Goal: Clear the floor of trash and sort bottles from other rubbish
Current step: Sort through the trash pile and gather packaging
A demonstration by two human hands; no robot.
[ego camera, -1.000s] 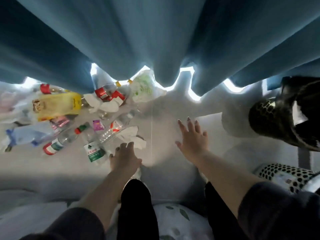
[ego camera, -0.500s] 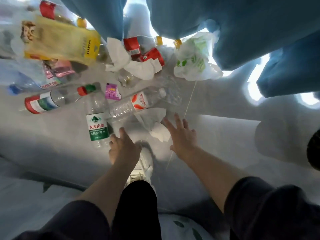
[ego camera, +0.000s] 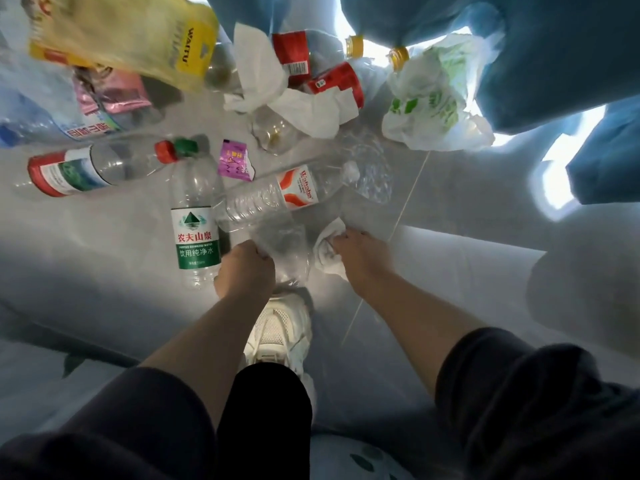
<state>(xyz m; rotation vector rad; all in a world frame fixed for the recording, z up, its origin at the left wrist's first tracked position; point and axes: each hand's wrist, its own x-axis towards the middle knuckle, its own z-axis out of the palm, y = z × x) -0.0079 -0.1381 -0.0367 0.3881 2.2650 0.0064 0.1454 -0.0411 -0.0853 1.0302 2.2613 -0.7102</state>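
**Picking trash off the floor with both hands**

I stand over a grey floor (ego camera: 104, 289) strewn with rubbish, blue curtains (ego camera: 554, 64) hanging at the far edge. The biggest piece is a yellow snack bag (ego camera: 131, 32) at the far left; a crumpled white plastic bag (ego camera: 433, 109) lies to the right. Between them sit white tissues (ego camera: 298, 109) and several empty clear bottles, among them a green-labelled bottle (ego camera: 195, 220) just left of my hands. My left hand (ego camera: 244, 271) is closed around a thin clear plastic piece (ego camera: 284, 247), which looks light, crinkly and slippery, so pinching an edge suits it. My right hand (ego camera: 360, 254) is curled over a wadded tissue (ego camera: 327, 252), soft and weightless, easily bunched in the fingers.
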